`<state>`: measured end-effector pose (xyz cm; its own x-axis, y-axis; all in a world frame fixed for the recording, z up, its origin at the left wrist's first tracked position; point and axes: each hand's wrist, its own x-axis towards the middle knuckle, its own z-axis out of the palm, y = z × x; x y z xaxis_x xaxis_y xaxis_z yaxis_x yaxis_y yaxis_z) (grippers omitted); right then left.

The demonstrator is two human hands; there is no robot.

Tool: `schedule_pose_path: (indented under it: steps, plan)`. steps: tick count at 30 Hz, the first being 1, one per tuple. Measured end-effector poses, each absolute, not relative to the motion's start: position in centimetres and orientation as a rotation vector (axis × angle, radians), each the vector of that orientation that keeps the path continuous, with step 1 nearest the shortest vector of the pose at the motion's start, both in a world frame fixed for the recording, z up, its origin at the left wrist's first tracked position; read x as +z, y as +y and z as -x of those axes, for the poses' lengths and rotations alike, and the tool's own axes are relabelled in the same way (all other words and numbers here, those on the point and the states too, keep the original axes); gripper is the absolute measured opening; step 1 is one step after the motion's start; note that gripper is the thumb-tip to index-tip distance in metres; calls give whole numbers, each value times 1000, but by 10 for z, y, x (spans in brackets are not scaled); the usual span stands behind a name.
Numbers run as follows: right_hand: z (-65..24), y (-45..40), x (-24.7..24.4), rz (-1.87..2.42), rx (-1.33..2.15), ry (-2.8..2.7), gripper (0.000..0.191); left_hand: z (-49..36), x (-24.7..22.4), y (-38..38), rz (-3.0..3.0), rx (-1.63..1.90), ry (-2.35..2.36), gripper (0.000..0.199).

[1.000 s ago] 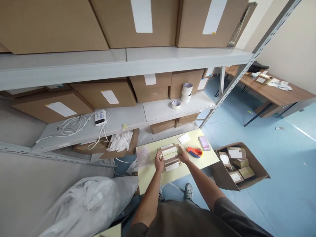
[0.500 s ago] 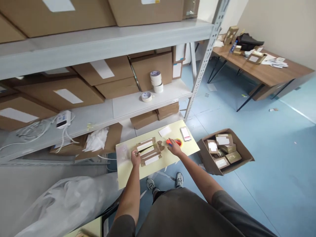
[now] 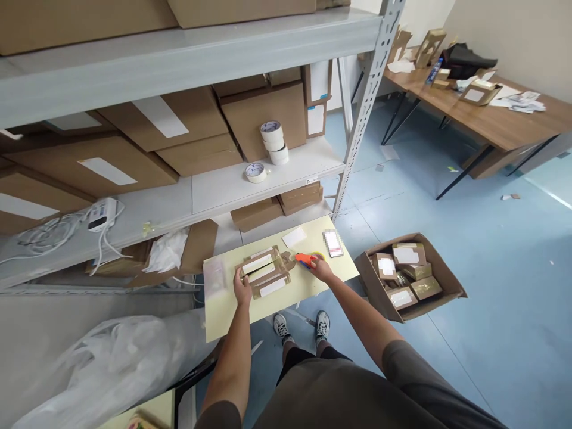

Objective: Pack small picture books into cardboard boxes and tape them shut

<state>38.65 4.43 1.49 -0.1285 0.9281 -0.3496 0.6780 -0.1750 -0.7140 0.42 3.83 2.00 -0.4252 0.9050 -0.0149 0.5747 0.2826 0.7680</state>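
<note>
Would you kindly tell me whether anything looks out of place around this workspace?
Yes: a pale sheet and small scraps lie loose on the blue floor near the wooden table, apparently stray litter.

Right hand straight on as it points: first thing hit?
Leading with the orange tool, the right hand would probably meet the right-end flap of the cardboard box first; depth is unclear.

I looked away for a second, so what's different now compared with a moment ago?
The right hand has let go of the cardboard carton, moved right and taken hold of the orange-and-blue tool. A dark gap now shows along the carton's top. The camera's view has turned rightward. The left hand stays at the carton's left end, and the tape rolls remain on the shelf.
</note>
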Motion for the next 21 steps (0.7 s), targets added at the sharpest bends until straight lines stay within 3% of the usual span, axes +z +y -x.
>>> schedule_pose_path:
  steps: [7, 14, 21]
  plan:
    - [-366, 49, -13, 2055, 1164, -2010, 46, 1, 18, 39, -1260, 901, 2096, 36]
    - [-374, 50, 4, 2137, 1097, -2044, 25, 13, 21, 38, -1276, 848, 2038, 31]
    - [-393, 18, 40, 2019, 904, -1974, 47, 6, 22, 40, -1249, 969, 1959, 28]
